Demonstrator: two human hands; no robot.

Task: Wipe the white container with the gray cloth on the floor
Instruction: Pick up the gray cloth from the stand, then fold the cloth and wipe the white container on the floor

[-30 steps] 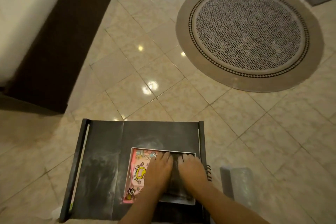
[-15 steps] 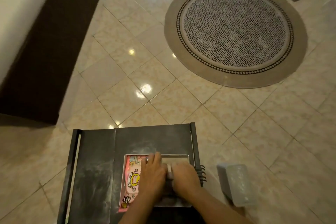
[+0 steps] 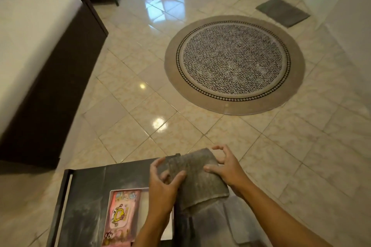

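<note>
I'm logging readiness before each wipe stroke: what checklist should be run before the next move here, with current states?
1. Gray cloth in hand: ok, lifted above the dark tray.
2. Left hand grip on the cloth: ok, fingers curl over its left edge.
3. Right hand grip: not ok, thumb presses the cloth but the other fingers are spread off it.
4. White container reachable: ok, it sits on the tray under the left hand.
5. Container surface free to wipe: not ok, a pink cartoon packet lies in it.
6. Cloth folded neatly: cannot tell, its underside is hidden.
</note>
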